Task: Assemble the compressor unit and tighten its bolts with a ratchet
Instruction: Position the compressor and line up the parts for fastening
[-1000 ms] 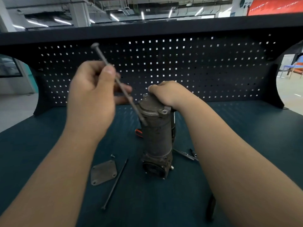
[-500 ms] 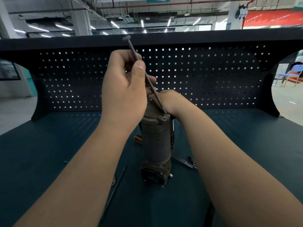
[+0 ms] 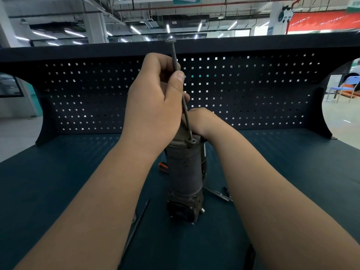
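Dark object (image 3: 250,254): nearest of all, on the bench (image 3: 58,172) in front of and right of the compressor unit (image 3: 184,172); what it is cannot be told.
Spare long bolt (image 3: 139,221): lies flat on the bench in front of and left of the compressor unit, partly under the left forearm.
Thin tools (image 3: 218,194): lie just right of the compressor unit's base, beside the right forearm.
Compressor unit: stands upright mid-bench between the two forearms, with its wider end down.
Orange handle (image 3: 163,167): shows just behind the compressor unit, on its left.
Left hand (image 3: 153,106): above the compressor unit's top, with thumb and fingers pinched round a long bolt (image 3: 173,55).
Long bolt: nearly upright with its head uppermost; its tip meets a hole in the compressor unit's top flange.
Right hand (image 3: 203,120): cupped over the compressor unit's top end and holding it; its fingertips are hidden behind the left hand.
Pegboard (image 3: 253,90): the dark perforated back wall well behind the compressor unit.
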Tool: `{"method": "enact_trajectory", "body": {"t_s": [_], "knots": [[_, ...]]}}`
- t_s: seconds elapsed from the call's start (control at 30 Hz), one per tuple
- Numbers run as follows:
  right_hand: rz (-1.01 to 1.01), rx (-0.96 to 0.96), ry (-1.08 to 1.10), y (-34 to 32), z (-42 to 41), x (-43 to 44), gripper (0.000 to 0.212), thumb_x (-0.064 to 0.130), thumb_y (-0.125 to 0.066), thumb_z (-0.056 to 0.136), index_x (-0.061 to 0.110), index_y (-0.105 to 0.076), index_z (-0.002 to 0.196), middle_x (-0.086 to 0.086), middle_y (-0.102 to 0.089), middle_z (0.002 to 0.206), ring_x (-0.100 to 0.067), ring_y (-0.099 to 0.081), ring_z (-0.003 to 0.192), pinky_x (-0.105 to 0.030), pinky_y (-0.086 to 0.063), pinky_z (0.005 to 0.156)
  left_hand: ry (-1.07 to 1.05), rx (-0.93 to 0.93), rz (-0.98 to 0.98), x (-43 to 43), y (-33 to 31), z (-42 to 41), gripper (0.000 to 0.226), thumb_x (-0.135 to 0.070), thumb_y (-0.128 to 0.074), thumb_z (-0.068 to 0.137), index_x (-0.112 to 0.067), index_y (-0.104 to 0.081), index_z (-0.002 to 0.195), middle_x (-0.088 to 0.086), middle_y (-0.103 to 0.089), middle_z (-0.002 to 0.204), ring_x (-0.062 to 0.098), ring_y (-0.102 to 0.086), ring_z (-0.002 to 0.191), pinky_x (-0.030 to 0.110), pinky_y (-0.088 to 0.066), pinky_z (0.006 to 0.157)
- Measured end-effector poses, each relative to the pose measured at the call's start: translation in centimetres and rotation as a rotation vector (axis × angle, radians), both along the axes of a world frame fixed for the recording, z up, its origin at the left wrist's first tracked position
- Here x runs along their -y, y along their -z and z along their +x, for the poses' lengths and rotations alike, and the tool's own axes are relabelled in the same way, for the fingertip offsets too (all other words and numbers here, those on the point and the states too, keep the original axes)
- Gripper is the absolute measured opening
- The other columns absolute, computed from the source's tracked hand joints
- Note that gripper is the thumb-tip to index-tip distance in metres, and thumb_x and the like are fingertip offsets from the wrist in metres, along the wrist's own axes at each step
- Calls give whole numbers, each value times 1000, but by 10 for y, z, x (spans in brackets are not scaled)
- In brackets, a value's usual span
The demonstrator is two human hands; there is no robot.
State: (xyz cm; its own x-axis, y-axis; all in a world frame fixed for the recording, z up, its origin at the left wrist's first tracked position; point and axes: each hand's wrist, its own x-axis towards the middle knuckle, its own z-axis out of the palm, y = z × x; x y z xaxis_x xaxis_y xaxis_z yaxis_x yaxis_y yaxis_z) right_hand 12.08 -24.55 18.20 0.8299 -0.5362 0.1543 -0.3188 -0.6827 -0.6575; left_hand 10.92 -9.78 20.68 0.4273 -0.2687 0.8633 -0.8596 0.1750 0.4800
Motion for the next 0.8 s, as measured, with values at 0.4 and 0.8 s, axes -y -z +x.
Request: {"method": "enact_trajectory", "body": {"t_s": [0.4,0.8], "knots": [[-41,-19,-56,1,7,3,42,29,-43,98,-1,-59,124,-17,-59,121,-25,-51,96,-34,-39,79,-20,137,66,-1,1,-17,16,-20,-52,95,-34,-45,92,-10,-60,89,17,-65,87,42,-55,76],[48,49,15,1,1,1,46,42,-41,92,8,-64,112,-4,-59,88,-14,-53,75,-29,-37,59,-18,-70,57,6,1,7,12,-24,-59,94,-35,-56,89,-12,-64,83,2,-64,79,26,-56,75]]}}
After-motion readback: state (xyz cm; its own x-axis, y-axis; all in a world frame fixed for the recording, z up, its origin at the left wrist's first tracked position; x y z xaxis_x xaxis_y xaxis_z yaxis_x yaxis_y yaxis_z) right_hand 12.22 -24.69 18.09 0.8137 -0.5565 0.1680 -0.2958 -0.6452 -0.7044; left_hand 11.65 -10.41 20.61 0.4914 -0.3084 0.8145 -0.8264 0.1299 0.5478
